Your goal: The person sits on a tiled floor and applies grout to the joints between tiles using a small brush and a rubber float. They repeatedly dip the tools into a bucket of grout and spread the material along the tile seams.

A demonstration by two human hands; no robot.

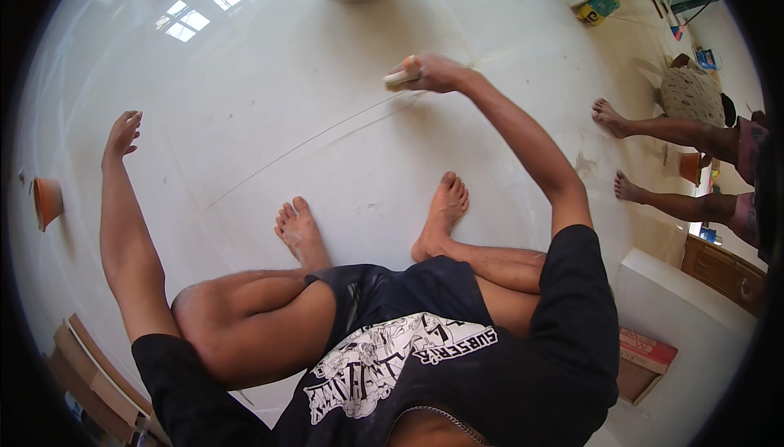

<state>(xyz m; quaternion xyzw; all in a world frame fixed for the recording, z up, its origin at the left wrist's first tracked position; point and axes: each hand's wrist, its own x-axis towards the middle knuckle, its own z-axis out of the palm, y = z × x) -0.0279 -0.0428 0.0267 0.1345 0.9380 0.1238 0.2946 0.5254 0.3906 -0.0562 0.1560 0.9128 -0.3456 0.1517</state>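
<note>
My right hand reaches out over the pale, glossy floor, ahead of my right foot. Its fingers are closed round a small pale block; I cannot make out its exact kind. A thin dark line, perhaps a wire or a joint, runs from near that block toward the lower left. Off to the left, my left hand is held out with loosely bent fingers and nothing in it. An orange-brown pot stands beyond it at the left rim.
Another person's bare legs stretch in from the right. A patterned sack and a yellow-green bag lie farther off. Low white wall at right, with a red-and-white box below it. Brown panels lean at lower left.
</note>
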